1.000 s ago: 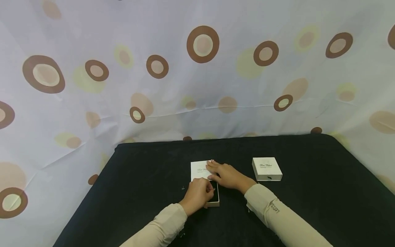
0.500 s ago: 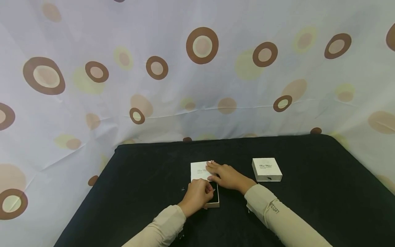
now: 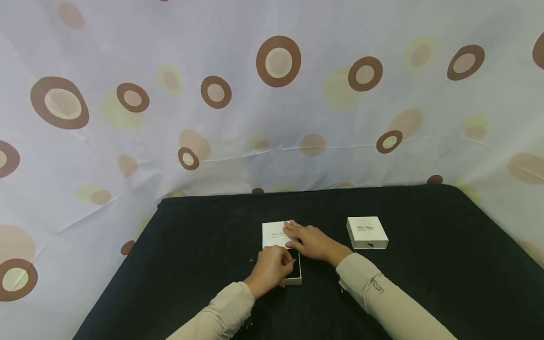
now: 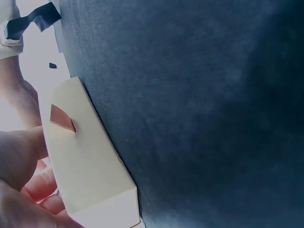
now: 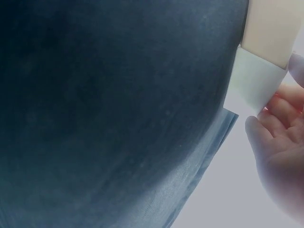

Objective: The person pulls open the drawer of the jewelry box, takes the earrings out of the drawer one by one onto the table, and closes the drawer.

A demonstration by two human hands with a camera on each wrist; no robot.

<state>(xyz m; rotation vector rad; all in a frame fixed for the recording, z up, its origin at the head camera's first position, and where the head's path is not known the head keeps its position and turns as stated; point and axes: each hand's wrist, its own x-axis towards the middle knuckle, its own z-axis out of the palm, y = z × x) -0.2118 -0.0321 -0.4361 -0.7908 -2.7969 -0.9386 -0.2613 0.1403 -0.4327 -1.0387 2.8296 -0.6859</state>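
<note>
Fingers of the left hand curl over one pulled-out drawer, their grip impossible to tell, as the right hand rests extended fingers on its white box. A second box sits well to their right; two tiny pale pieces show either side of the left fingers.

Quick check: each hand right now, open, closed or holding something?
Left hand: over the pulled-out drawer; can't tell whether it's open or pinching something.
Right hand: open, resting on that drawer's white box.
</note>
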